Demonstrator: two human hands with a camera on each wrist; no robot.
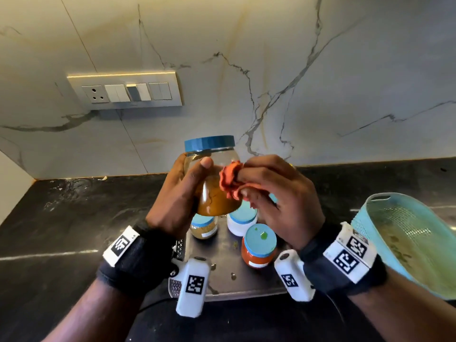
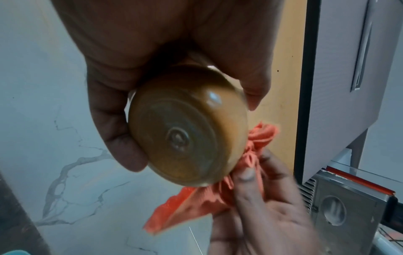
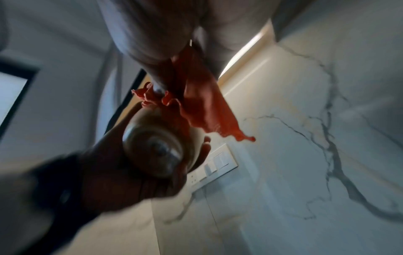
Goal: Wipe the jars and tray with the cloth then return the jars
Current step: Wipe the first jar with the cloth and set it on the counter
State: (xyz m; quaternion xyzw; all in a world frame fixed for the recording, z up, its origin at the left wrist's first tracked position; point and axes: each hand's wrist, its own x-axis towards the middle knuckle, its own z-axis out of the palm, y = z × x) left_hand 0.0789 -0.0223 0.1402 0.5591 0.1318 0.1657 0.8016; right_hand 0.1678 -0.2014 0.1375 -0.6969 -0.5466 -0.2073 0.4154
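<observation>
The left hand (image 1: 177, 191) holds a jar (image 1: 212, 178) up above the tray (image 1: 222, 275), which lies on the table (image 1: 61, 230) in front of the wall (image 1: 246, 70). The right hand (image 1: 283, 193) is to the jar's right, pressing a cloth (image 1: 230, 180) against its side. Three smaller jars stand on the tray below: one (image 1: 203, 227) at the left, one (image 1: 241, 220) behind to the right, one (image 1: 257, 245) nearest. A basket (image 1: 407, 238) sits right of the tray. A switch panel (image 1: 124, 90) is on the wall, up and left.
</observation>
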